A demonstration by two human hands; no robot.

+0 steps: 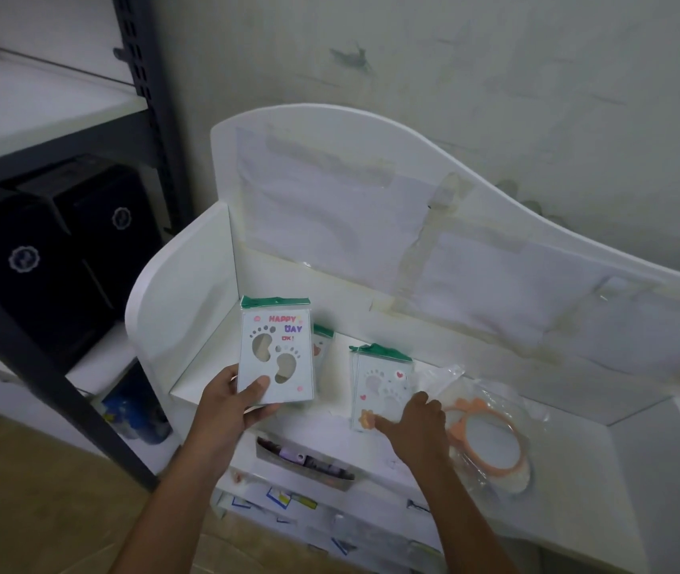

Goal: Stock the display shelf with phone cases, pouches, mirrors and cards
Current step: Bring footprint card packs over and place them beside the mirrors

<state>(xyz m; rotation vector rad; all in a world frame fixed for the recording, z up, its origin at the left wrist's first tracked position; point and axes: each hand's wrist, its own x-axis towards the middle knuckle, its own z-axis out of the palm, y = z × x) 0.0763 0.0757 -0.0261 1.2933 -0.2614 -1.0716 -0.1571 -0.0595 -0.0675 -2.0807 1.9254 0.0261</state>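
Note:
My left hand (pixel 232 401) grips a bagged card (pixel 276 352) printed with grey footprints and "HAPPY DAY", sealed with a green top strip, and holds it upright over the left end of the white display shelf (pixel 371 325). Behind it another green-topped pack (pixel 323 339) peeks out. My right hand (pixel 421 418) rests fingers-down on the lower edge of a second footprint card (pixel 381 387) standing on the top shelf. To its right lies an orange round mirror (pixel 491 441) in a clear bag.
The shelf's curved white back panel (pixel 495 263) stands against a stained wall. Lower tiers hold a tray of small items (pixel 305 459) and several packs (pixel 288 499). A dark metal rack (pixel 139 76) with black boxes (pixel 40 258) stands to the left.

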